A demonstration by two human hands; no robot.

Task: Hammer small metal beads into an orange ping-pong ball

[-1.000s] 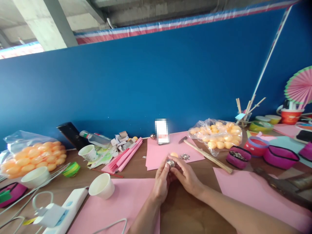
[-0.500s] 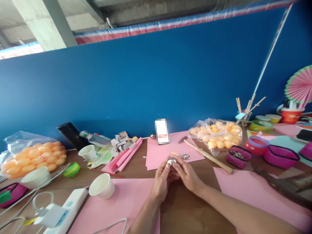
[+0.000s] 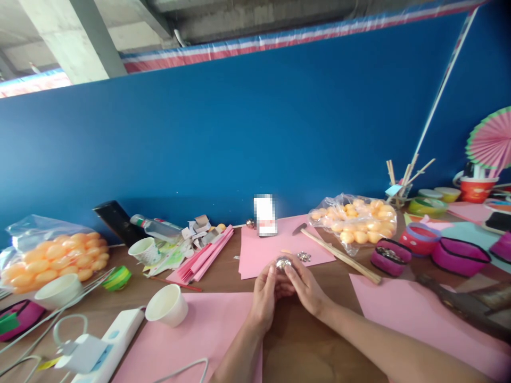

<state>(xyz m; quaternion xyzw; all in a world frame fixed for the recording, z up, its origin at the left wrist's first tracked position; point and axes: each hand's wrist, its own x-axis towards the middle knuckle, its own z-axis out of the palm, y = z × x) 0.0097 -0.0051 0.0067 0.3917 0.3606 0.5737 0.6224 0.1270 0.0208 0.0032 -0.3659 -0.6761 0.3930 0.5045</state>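
Both my hands cup a small ball [image 3: 283, 263] whose visible side is covered in shiny silver tack-like heads. My left hand [image 3: 264, 292] grips it from the left, thumb resting against its near side. From the right, my right hand [image 3: 309, 287] closes around it with the thumb pressed on the surface. The fingers hide the underside of the ball. Just beyond my right hand, a small pile of silver tacks [image 3: 304, 256] lies on pink paper [image 3: 249, 258].
A hammer [image 3: 339, 254] lies right of the pile, beside a bag of orange balls [image 3: 367, 223]. A phone [image 3: 265, 215] stands behind my hands near another shiny ball [image 3: 249, 223]. Left are a white cup [image 3: 166, 305] and a power strip [image 3: 120, 332]; magenta containers [image 3: 459, 258] stand right.
The ball has turned or shifted very slightly to the right between my fingers, and more of its silver surface shows. Both hands keep hold of it in nearly the same place.
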